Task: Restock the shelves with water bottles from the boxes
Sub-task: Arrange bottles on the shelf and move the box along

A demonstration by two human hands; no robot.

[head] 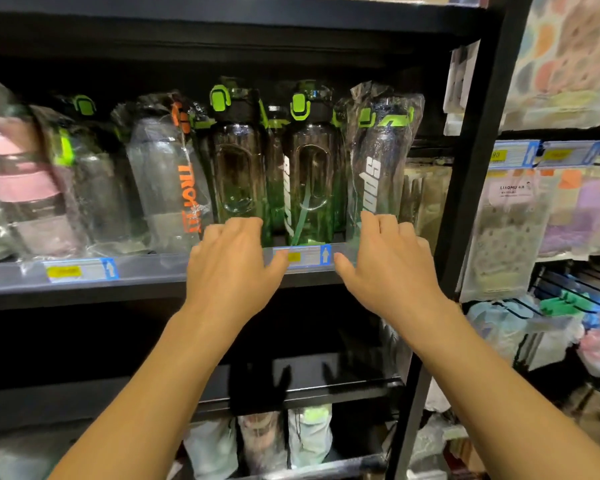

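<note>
On the clear wrapped bottle (174, 181) left of centre we read orange letters running lengthwise, "TRO"; the rest is too crumpled to read. The green-capped wrapped bottle (378, 168) to its right bears white "spo", with its ending hidden. Farther right, the white hanging packet (510, 216) says "XIAOMU", and the price label (513, 154) above it shows "90". The near shelf label (302, 256) and the left shelf label (80, 270) each carry a white up-arrow on blue; we cannot read their yellow prices.

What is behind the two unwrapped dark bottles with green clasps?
Another dark green-lidded bottle shows in the gap between those two unwrapped dark bottles. Further back is covered by them and lost in shadow.
</note>
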